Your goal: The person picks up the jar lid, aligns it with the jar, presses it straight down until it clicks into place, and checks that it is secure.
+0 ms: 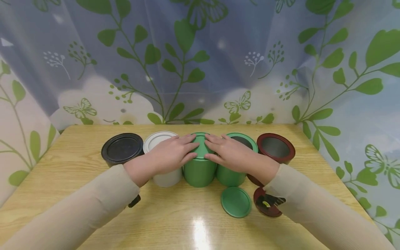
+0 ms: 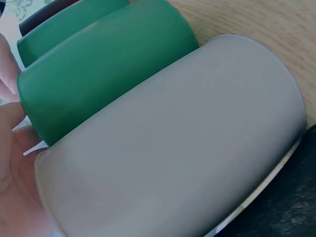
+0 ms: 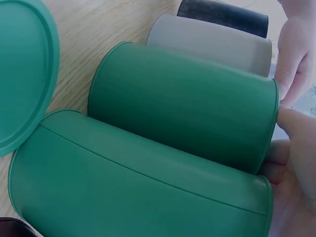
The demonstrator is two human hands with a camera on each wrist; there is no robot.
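My left hand (image 1: 170, 153) reaches over the white canister (image 1: 167, 178), its fingertips resting on the lid (image 1: 201, 147) of the middle green canister (image 1: 200, 174). From the other side my right hand (image 1: 234, 154) lies across the top of the uncovered green canister (image 1: 231, 177), and its fingers touch that same middle lid. Both hands have fairly straight fingers and grip nothing. In the left wrist view, the white canister (image 2: 173, 138) fills the foreground. The right wrist view shows both green canisters side by side, with part of my right hand (image 3: 296, 182) at their top ends.
A lidded black canister (image 1: 122, 148) stands at the row's left end, an uncovered dark red canister (image 1: 290, 151) at its right. In front lie a loose green lid (image 1: 235, 203) and a dark red lid (image 1: 275, 212), partly hidden by my right wrist. A patterned curtain (image 1: 200, 97) hangs behind the wooden table (image 1: 168, 218).
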